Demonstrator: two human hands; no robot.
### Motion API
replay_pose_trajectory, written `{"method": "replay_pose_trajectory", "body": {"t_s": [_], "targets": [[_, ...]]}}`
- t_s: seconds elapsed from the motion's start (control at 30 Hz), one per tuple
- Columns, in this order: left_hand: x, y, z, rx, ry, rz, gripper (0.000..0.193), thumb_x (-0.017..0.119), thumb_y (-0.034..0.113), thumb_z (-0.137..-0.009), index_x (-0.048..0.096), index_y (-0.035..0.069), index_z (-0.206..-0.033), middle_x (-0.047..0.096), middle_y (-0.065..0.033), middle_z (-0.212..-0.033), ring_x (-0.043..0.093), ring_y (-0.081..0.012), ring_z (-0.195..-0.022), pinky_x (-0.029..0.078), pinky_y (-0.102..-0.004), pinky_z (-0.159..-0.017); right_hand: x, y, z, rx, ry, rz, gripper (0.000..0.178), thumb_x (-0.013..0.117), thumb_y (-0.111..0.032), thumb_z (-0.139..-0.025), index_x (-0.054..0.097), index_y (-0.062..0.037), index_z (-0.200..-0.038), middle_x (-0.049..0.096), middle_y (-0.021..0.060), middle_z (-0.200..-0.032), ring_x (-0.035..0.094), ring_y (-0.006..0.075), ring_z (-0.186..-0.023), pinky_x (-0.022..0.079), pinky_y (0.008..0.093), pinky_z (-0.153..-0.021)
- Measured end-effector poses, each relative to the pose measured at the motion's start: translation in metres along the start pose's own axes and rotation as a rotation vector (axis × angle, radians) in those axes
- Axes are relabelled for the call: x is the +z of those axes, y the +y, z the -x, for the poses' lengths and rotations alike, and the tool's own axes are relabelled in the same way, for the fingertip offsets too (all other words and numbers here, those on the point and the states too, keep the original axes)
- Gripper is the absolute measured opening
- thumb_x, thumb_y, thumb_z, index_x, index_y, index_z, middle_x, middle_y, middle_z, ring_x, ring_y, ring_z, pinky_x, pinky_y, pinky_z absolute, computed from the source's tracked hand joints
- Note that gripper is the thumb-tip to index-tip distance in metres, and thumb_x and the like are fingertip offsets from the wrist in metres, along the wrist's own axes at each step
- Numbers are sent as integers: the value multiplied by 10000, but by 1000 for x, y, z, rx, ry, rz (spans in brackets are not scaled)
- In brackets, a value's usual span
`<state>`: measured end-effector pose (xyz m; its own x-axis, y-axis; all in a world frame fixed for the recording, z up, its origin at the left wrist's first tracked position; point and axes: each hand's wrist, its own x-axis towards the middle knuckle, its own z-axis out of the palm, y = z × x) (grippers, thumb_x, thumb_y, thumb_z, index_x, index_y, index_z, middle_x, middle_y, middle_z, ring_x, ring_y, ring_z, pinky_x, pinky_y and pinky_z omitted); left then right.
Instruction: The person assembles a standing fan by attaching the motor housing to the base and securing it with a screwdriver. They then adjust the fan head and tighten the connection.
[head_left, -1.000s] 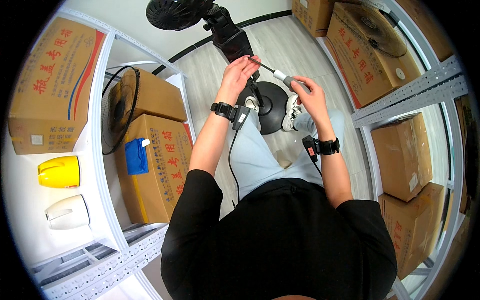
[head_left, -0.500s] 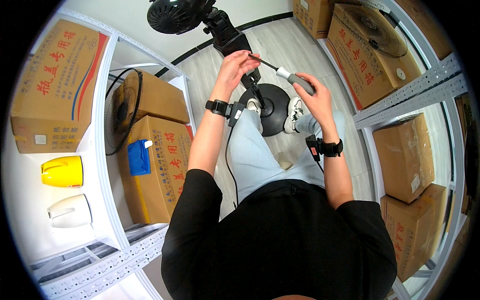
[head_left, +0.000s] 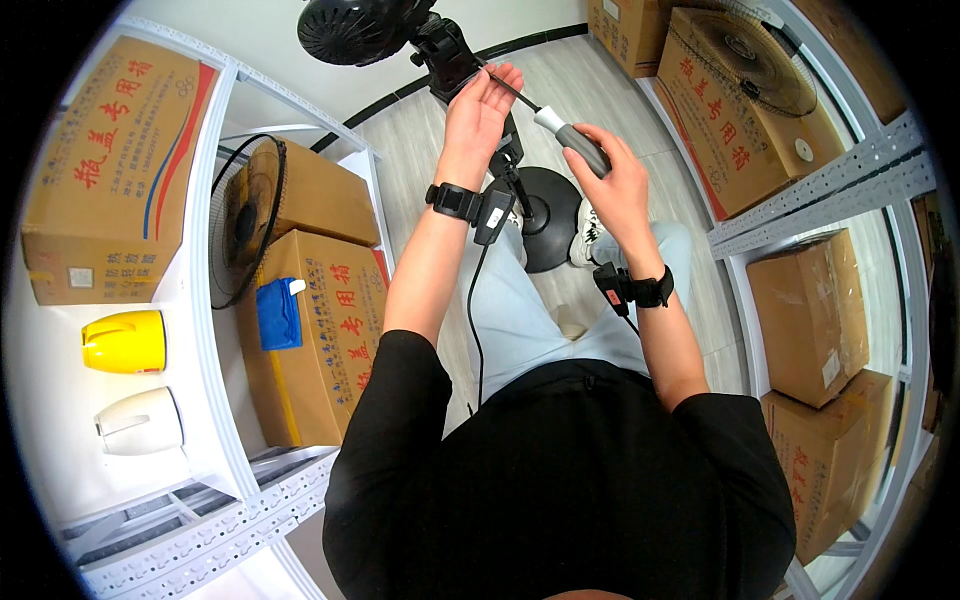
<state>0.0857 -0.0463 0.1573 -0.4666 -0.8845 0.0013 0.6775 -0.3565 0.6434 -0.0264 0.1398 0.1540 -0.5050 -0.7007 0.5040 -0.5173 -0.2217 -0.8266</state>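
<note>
A: We see the right hand wrapped around the grey handle of a screwdriver, fingers closed in a full grip. Its thin shaft runs up and left toward the black neck joint of a pedestal fan.

B: And the left hand? We read it as mostly open, palm turned toward the shaft, fingers extended alongside the joint. It appears to steady the part or guide the tip; we cannot tell whether the fingertips actually clamp anything.

A: Agreed. The fan head sits at the upper edge of the view, above the joint, while the round black base stands on the pale floor between the person's feet. Working at the neck would explain why both hands are raised so far forward.

B: Each wrist carries a black band with a small device; a cable hangs from the left one.

A: On the shelving to the left, we note cardboard boxes, a loose fan grille, a blue cloth, a yellow kettle and a white kettle.
</note>
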Motion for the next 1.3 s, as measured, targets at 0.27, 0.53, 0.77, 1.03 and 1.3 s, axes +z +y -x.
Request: {"method": "replay_pose_trajectory", "body": {"t_s": [0.27, 0.53, 0.77, 1.03, 1.3], "targets": [[6, 0, -2, 21, 48, 34, 224, 400, 72, -981, 472, -80, -1129, 533, -245, -1219, 523, -358, -1168, 434, -457, -1046, 2, -12, -15, -24, -7, 43, 279, 692, -189, -799, 648, -77, -1051, 654, 116, -937, 642, 266, -816, 503, 336, -720], [4, 2, -2, 19, 17, 2, 237, 416, 53, -966, 475, -86, -1150, 533, -242, -1232, 526, -362, -1167, 447, -457, -1031, 10, -18, -23, -42, -6, 72, 277, 688, -202, -806, 651, -73, -1049, 657, 125, -923, 647, 275, -800, 509, 344, -699], [6, 7, 4, -15, -37, -62, 238, 444, 38, -945, 501, -76, -1145, 550, -229, -1224, 543, -352, -1154, 463, -442, -1007, 8, -23, -27, -38, -4, 108, 280, 689, -224, -807, 654, -76, -1042, 659, 138, -884, 649, 284, -769, 512, 356, -675], [2, 13, 5, -80, -129, -77, 255, 460, 54, -943, 493, -45, -1176, 557, -199, -1232, 557, -316, -1150, 488, -410, -958, 15, -30, -32, -100, -6, 113, 275, 693, -233, -808, 657, -70, -1026, 659, 141, -879, 647, 297, -754, 514, 365, -665], [-1, 11, 1, -51, -73, -120, 178, 494, 30, -937, 542, -31, -1098, 607, -165, -1143, 605, -285, -1074, 522, -360, -901, 18, -27, -33, -203, 17, 157, 309, 686, -214, -825, 620, -75, -1093, 656, 127, -825, 645, 276, -742, 504, 350, -659]]}}
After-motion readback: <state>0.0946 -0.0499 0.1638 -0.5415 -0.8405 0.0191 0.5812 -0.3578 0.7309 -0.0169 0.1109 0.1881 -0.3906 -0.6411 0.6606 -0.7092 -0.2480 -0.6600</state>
